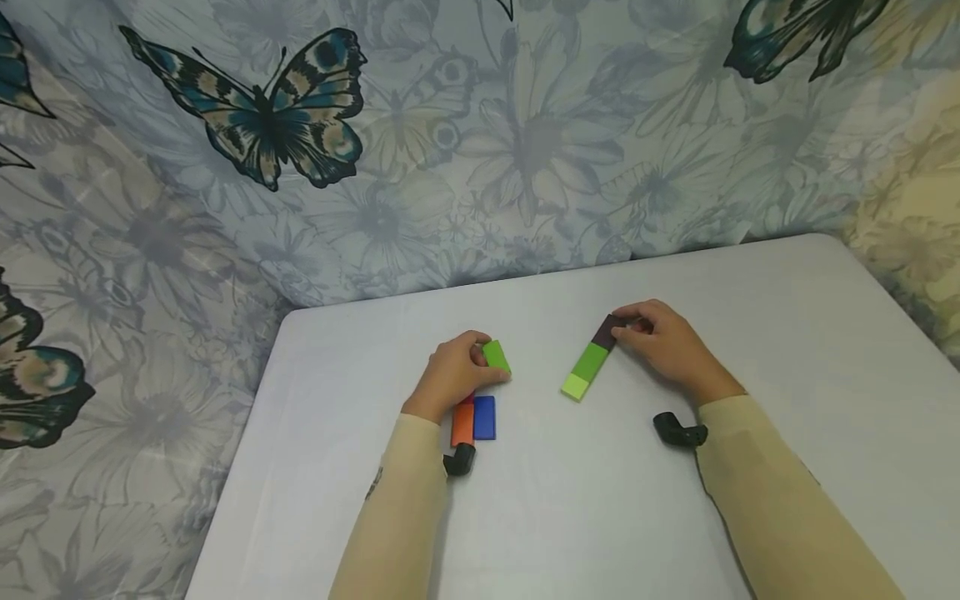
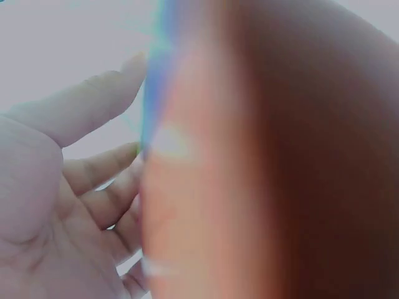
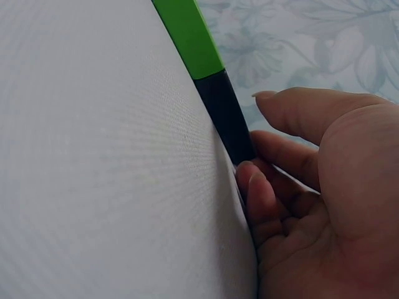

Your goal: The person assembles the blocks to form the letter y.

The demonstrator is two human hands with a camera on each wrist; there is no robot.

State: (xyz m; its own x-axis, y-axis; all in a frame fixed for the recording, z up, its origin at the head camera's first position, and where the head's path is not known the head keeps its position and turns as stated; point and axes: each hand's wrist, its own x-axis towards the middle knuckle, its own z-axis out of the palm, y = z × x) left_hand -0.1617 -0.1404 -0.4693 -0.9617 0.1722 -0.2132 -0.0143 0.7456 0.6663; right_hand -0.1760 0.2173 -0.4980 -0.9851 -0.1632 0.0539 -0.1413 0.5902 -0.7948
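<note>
In the head view my left hand (image 1: 447, 375) pinches a bright green flat block (image 1: 496, 356) between thumb and fingers. Under its wrist lie an orange block (image 1: 462, 423) and a blue block (image 1: 485, 417), side by side, with a bit of red behind the orange. My right hand (image 1: 660, 337) has its fingertips at the far end of a dark brown block (image 1: 607, 331). That block heads a slanted row with a green block (image 1: 589, 362) and a light green block (image 1: 575, 387), end to end. From the right wrist, the thumb (image 3: 299, 112) stands apart from the dark block.
All pieces lie on a white table (image 1: 540, 500). Behind its far edge rises a wall (image 1: 480, 167) with butterfly and flower patterns. Black wrist devices show below each hand. A blurred orange-brown shape (image 2: 212, 187) fills much of the left wrist view.
</note>
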